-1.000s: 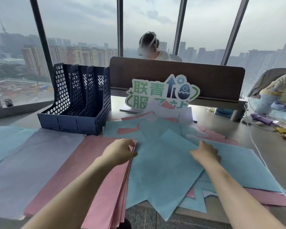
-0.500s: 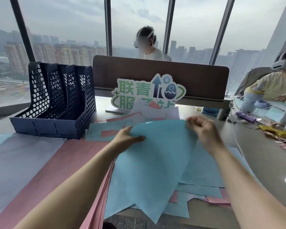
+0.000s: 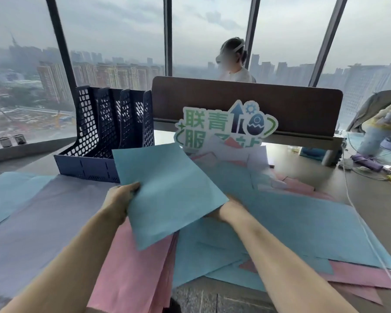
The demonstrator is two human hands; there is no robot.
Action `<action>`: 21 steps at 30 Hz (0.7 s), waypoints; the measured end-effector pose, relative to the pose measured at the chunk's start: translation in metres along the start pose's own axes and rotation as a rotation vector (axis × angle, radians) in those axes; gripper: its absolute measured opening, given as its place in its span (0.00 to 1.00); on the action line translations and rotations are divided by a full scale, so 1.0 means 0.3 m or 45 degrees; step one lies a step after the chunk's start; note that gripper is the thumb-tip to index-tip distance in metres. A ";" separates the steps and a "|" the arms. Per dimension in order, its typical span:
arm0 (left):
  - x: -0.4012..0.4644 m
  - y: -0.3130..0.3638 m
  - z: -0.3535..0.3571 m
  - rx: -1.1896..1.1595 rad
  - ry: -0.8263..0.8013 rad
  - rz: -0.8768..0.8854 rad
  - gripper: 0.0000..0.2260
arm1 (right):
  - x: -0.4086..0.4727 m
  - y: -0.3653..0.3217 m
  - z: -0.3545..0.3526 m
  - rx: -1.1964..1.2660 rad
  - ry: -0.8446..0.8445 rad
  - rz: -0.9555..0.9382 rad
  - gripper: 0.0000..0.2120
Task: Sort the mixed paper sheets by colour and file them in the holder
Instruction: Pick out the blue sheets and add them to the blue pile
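1. Two hands meet at one blue sheet [image 3: 167,195] lifted off the desk: our left hand [image 3: 120,199] pinches its left edge with the thumb on top, while our right hand [image 3: 221,211] sits under the lower right corner, so we cannot tell how its fingers lie.
2. The sheet looks thin, light and limp. We judge it will sag and slip unless held by an edge on each side, and a hard pinch would crease it.
3. Beneath it lie the sorted stacks: a pink pile [image 3: 131,267] just under our left forearm, a lilac pile [image 3: 43,222] beside that, and a blue pile [image 3: 7,195] at the far left edge.
4. To the right spreads the mixed heap [image 3: 291,222], mostly blue over pink, some sheets hanging off the desk edge.
5. A white cable [image 3: 357,222] trails along the heap's right side and could snag a sheet.
6. Farther back stands the dark blue holder [image 3: 104,141], its slots looking unfilled, and the lifted sheet's far corner overlaps its base in our view.
7. Behind the heap stand a green sign [image 3: 226,125] and a brown divider [image 3: 246,102].
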State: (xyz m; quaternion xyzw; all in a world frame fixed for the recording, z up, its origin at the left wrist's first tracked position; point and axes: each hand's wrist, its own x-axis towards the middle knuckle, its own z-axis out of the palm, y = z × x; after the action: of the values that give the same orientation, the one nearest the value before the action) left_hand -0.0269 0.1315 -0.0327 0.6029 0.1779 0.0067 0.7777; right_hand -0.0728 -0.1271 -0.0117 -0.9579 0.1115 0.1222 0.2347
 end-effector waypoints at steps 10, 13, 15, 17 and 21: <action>-0.012 -0.044 -0.091 -0.022 -0.003 -0.171 0.07 | 0.169 -0.052 0.189 -0.298 -0.047 0.228 0.30; -0.010 -0.041 -0.108 0.010 -0.014 -0.166 0.07 | 0.105 -0.085 0.162 -0.295 0.003 0.212 0.24; -0.010 -0.035 -0.121 0.030 -0.008 -0.146 0.06 | 0.045 -0.084 0.116 -0.250 0.057 0.169 0.12; -0.004 -0.030 -0.135 0.062 0.010 -0.103 0.05 | 0.015 -0.067 0.063 -0.275 0.141 0.103 0.04; 0.005 -0.034 -0.146 0.138 0.011 -0.059 0.03 | 0.010 -0.024 -0.023 -0.191 0.299 0.119 0.09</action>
State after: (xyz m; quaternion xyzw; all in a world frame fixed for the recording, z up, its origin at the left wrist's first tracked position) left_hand -0.0400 0.1702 -0.0518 0.6400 0.1951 -0.0182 0.7430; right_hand -0.0669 -0.1246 -0.0036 -0.9742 0.1732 0.0283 0.1417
